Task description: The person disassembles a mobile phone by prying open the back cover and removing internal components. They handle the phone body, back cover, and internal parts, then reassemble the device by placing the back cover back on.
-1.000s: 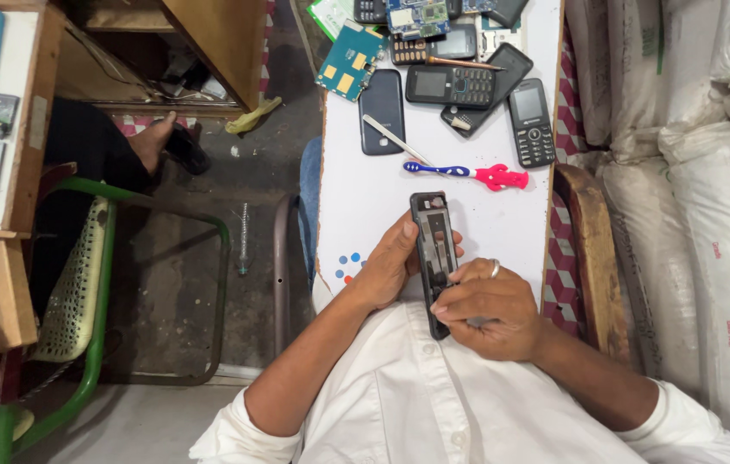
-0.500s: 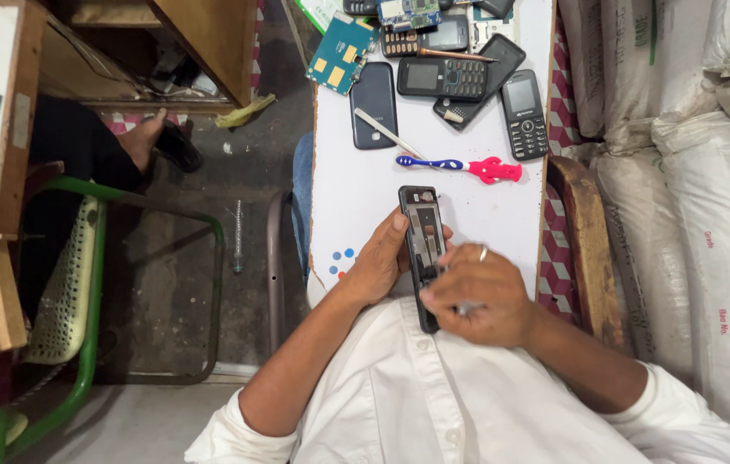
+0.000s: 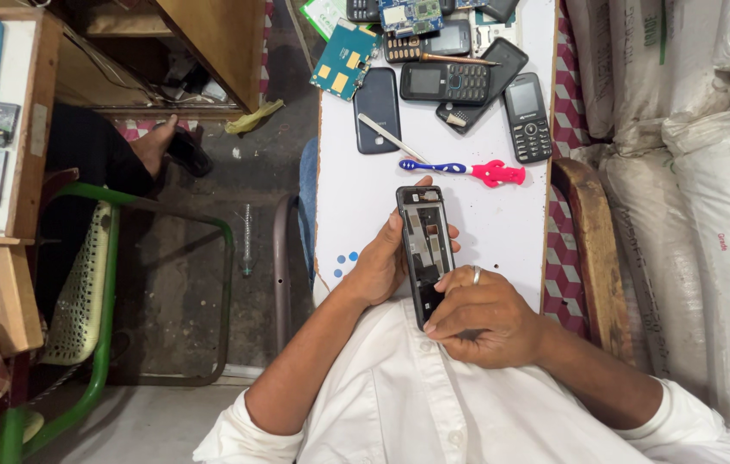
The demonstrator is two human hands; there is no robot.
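While both hands (image 3: pixel 477 318) stay put, the opened phone (image 3: pixel 427 249) sits unchanged.

single head camera, looking straight down (close) over hands and table (image 3: pixel 356 198)

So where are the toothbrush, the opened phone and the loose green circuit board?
toothbrush (image 3: pixel 460 169): head view, on the blue stretch of its handle.
opened phone (image 3: pixel 423 236): head view, on its exposed inner frame above the fingers.
green circuit board (image 3: pixel 345 62): head view, on the middle of the board.
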